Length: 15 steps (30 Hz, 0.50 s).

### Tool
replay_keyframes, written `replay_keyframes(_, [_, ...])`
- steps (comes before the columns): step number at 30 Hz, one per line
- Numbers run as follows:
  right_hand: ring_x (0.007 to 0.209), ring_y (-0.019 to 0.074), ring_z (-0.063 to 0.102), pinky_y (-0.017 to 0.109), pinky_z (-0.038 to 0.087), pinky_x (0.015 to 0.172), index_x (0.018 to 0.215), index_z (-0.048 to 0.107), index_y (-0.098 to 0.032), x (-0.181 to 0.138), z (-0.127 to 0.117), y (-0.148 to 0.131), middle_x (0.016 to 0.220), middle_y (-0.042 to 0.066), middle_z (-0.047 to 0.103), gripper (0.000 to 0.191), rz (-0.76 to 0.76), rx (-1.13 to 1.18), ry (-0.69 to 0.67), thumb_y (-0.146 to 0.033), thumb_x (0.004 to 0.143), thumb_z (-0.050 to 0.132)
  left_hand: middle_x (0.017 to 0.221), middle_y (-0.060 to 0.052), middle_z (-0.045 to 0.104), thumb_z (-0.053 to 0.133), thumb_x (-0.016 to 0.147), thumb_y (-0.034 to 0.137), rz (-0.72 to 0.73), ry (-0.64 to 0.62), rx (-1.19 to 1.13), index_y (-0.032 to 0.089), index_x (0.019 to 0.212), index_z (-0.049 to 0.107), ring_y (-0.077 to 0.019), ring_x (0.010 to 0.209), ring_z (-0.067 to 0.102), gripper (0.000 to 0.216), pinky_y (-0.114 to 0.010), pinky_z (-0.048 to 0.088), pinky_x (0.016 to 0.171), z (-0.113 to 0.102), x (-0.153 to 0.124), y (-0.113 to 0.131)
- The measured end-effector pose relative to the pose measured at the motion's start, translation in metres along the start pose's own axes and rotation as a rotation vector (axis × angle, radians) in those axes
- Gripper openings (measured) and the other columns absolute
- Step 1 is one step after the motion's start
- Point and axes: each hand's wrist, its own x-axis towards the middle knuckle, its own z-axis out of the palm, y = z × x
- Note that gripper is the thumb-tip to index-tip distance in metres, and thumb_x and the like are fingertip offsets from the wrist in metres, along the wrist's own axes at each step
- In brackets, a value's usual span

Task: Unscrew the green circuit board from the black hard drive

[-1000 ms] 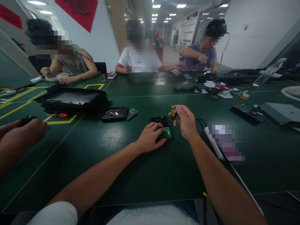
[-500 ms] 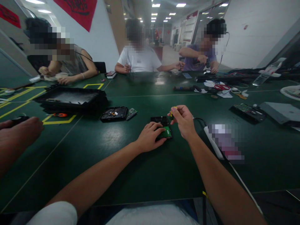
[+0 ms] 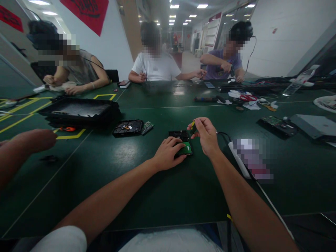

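A hard drive (image 3: 179, 134) lies on the table in front of me, its green circuit board (image 3: 188, 148) facing up. My left hand (image 3: 169, 152) grips it from the left, fingers over the top and thumb along the near edge, covering part of the board. Between the thumb and fingers of my right hand (image 3: 207, 136) is a small yellow and black screwdriver (image 3: 193, 127), just above the drive's right side. Its tip is too small to make out.
To the left are an opened hard drive (image 3: 128, 127), a loose circuit board (image 3: 147, 127) and a black tray (image 3: 81, 107). A co-worker's hand (image 3: 42, 140) reaches in above a dark object (image 3: 48, 159). On the right lie a power strip (image 3: 239, 159) and another hard drive (image 3: 278, 126).
My right fingers have shifted on the screwdriver, while my left hand has stayed on the drive. The co-worker's hand has moved right, and a dark object now shows on the table below it.
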Motion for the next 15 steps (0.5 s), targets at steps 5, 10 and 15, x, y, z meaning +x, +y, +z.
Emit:
replay_keyframes(5, [0.082,0.017,0.07,0.021,0.054,0.049,0.103,0.064,-0.024,0.0006,-0.0002,0.0016,0.093,0.003,0.072,0.041,-0.016,-0.021,-0.02,-0.062,0.091,0.074,0.138,-0.014,0.062,0.064,0.098,0.047,-0.001,-0.007,-0.003,0.024,0.135,0.065,-0.0342,0.128,0.055,0.044,-0.056,0.049,0.107,-0.0005,-0.0004,0.0009])
replay_keyframes(10, [0.076,0.0152,0.067,0.019,0.053,0.047,0.101,0.063,-0.024,0.0013,-0.0002,0.0047,0.086,0.001,0.069,0.042,-0.03,-0.045,-0.012,-0.06,0.087,0.079,0.138,-0.014,0.062,0.064,0.098,0.048,-0.002,-0.005,-0.001,0.024,0.133,0.066,-0.0344,0.128,0.055,0.042,-0.056,0.049,0.107,-0.0015,0.0001,0.0021])
replay_keyframes(15, [0.079,0.0156,0.068,0.019,0.052,0.046,0.105,0.072,-0.023,0.0012,-0.0021,0.0039,0.091,0.004,0.071,0.039,-0.015,-0.032,-0.031,-0.061,0.094,0.071,0.137,-0.014,0.062,0.065,0.098,0.048,0.002,-0.001,0.007,0.023,0.133,0.066,-0.0343,0.128,0.055,0.042,-0.056,0.049,0.107,0.0004,0.0001,0.0007])
